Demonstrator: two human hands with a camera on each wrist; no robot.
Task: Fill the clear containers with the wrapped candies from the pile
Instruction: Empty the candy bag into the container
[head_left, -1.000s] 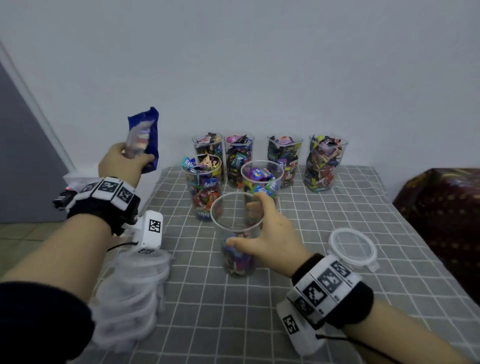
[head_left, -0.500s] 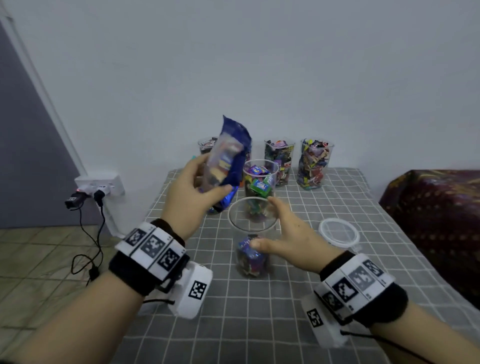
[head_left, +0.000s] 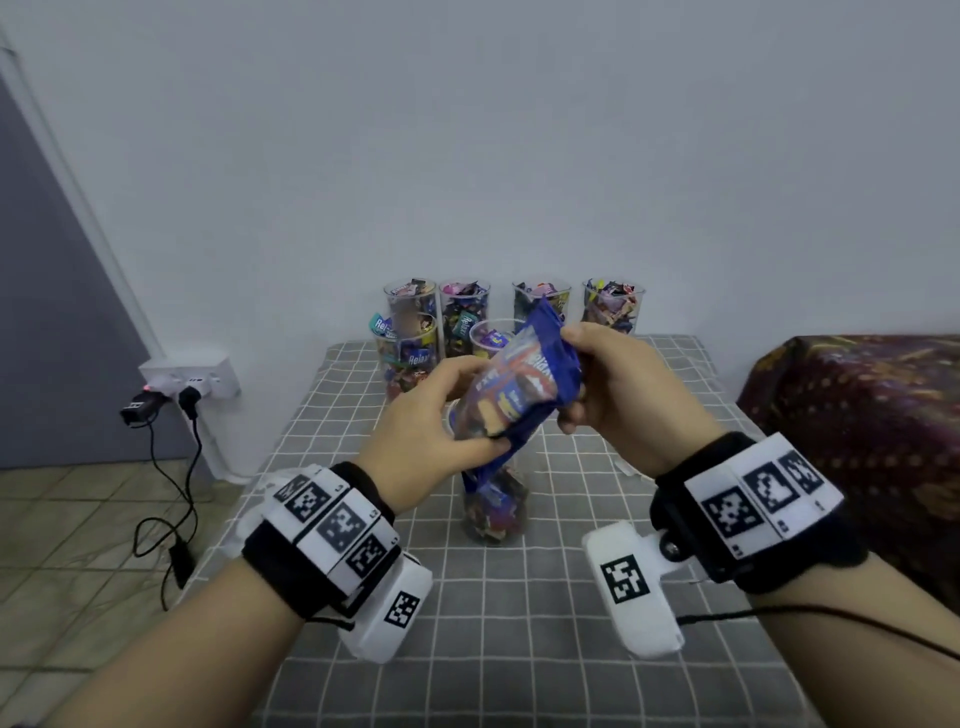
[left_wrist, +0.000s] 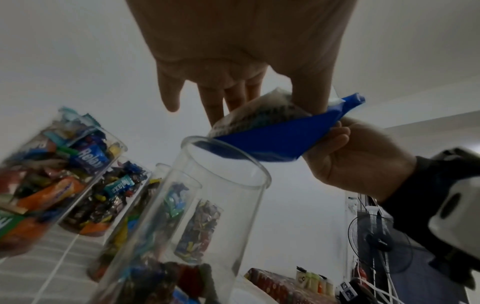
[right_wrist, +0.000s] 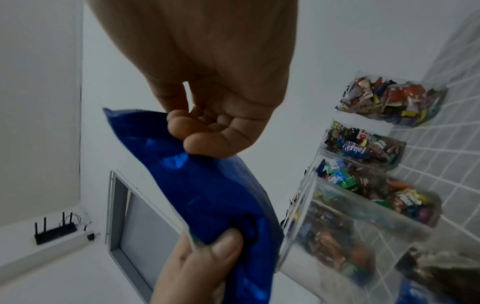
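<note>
Two hands meet at the centre of the head view, both gripping one blue candy bag (head_left: 524, 395) that hangs tilted over a clear container (head_left: 493, 499). Left hand (head_left: 431, 441) holds the lower part of the bag: its thumb lies across the printed face and its fingers curl round the back, seen in the right wrist view as a thumb pressed into the blue foil at the bottom centre (right_wrist: 223, 246). Right hand (head_left: 618, 400) takes the upper end, fingers (right_wrist: 200, 142) bent and pinching the top edge of the bag against the palm side (how the thumb lies there I cannot tell). In the left wrist view the bag's low corner (left_wrist: 249, 148) sits right at the container's open rim (left_wrist: 226, 162), at the middle of the frame, and the container holds only a shallow layer of wrapped candies (head_left: 493, 514) at its bottom.

Behind, toward the upper centre of the head view, stand six filled containers (head_left: 462, 312), close together against the wall, on a grey checked tablecloth (head_left: 519, 623). At the left edge a wall socket (head_left: 187, 374) carries plugs and dangling black cables. A dark patterned cloth (head_left: 857, 415) fills the right side
</note>
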